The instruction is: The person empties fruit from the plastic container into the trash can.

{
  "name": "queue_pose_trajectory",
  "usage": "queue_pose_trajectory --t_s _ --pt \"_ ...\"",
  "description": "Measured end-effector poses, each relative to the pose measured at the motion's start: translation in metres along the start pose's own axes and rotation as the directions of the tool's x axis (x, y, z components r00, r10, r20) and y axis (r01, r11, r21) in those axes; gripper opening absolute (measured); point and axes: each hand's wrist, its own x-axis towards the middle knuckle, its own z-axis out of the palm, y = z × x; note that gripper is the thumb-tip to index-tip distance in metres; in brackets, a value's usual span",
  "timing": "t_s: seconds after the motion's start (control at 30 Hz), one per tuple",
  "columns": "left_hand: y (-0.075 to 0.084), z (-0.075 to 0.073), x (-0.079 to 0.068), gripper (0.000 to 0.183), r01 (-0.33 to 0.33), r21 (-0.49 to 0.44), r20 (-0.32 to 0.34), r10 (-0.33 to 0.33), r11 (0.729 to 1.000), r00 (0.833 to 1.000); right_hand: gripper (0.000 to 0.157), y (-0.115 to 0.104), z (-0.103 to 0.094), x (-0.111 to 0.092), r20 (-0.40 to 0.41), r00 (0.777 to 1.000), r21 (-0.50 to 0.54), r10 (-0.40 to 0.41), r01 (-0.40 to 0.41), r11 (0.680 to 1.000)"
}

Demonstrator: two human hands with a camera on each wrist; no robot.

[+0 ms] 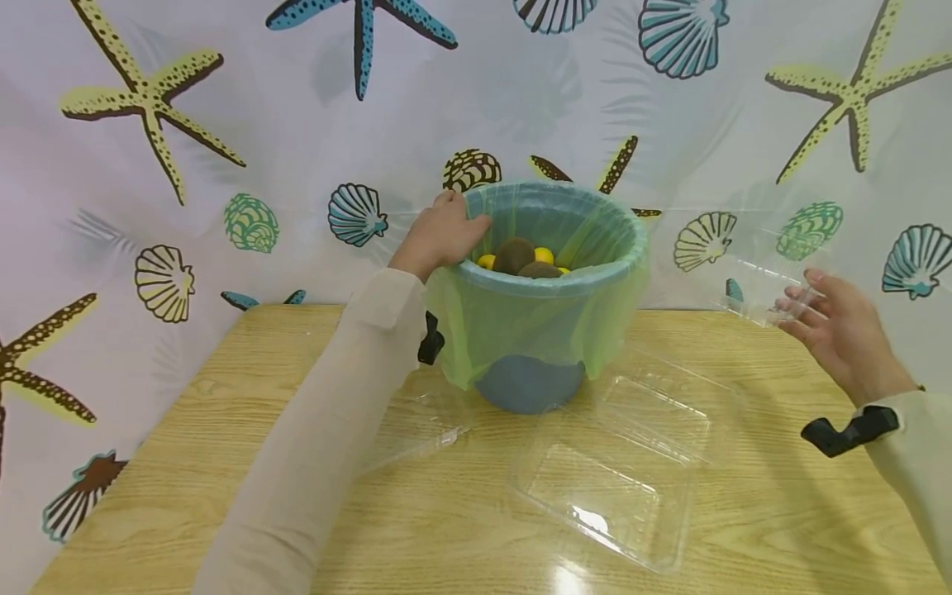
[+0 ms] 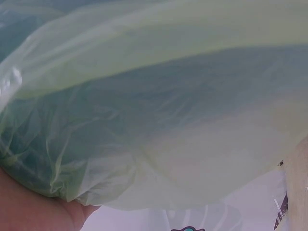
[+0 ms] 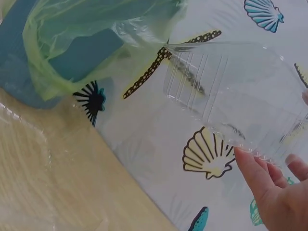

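Note:
A blue bin (image 1: 528,395) lined with a thin green plastic bag (image 1: 531,322) stands at the back of the table. My left hand (image 1: 444,237) grips its left rim over the bag; in the left wrist view the crumpled bag (image 2: 144,125) fills most of the picture. Inside the bin lie brown round objects (image 1: 515,255) and smaller yellow ones (image 1: 545,255), perhaps fruit. Right of the bin, my right hand (image 1: 851,339) holds a clear plastic tray (image 1: 762,285) by its edge, raised off the table. Fingers and thumb pinch that tray (image 3: 236,86) in the right wrist view.
More clear plastic trays lie on the wooden table (image 1: 439,537): one in front of the bin (image 1: 602,496), one behind it to the right (image 1: 658,405), another left of the bin (image 1: 409,434), partly behind my left arm. A shell-patterned curtain (image 1: 297,149) hangs behind the table.

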Motion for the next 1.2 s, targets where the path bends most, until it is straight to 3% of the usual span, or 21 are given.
queue_pose_trajectory --t_s 0.23,0.4,0.63,0.77,0.9,0.97,1.13,1.2 --pt "-0.001 -0.001 -0.001 0.069 -0.001 -0.005 0.006 0.001 1.000 1.000 0.019 0.024 -0.015 -0.002 0.064 0.998 0.006 -0.001 0.001 1.000" --pt "-0.002 -0.001 -0.002 0.069 -0.004 -0.024 0.003 0.004 1.000 1.000 0.030 0.041 -0.022 -0.003 0.066 0.997 -0.073 0.027 -0.023 0.997" --pt "-0.003 0.000 -0.002 0.069 -0.001 -0.037 0.001 0.001 0.999 1.000 0.025 0.059 -0.034 -0.005 0.086 0.994 -0.110 0.074 -0.064 0.992" --pt "-0.004 0.001 -0.001 0.069 0.004 -0.040 -0.006 -0.004 0.999 1.000 0.028 0.068 -0.038 -0.007 0.099 0.991 -0.078 0.092 -0.085 0.993" --pt "-0.004 0.002 -0.001 0.069 -0.001 -0.041 -0.015 0.000 0.999 1.000 0.019 0.075 -0.041 -0.008 0.104 0.988 -0.018 0.111 -0.110 0.994" --pt "-0.004 0.001 -0.001 0.069 -0.001 -0.046 -0.017 0.000 0.999 1.000 0.025 0.077 -0.042 -0.008 0.100 0.986 -0.017 0.133 -0.132 0.991" --pt "-0.004 0.001 -0.001 0.069 0.003 -0.055 -0.017 -0.004 0.998 1.000 0.054 0.084 -0.044 -0.009 0.079 0.977 -0.057 0.198 -0.194 0.979" --pt "-0.004 0.001 -0.002 0.069 0.003 -0.053 -0.015 -0.004 0.999 1.000 0.050 0.087 -0.046 -0.009 0.079 0.973 -0.043 0.215 -0.212 0.976"
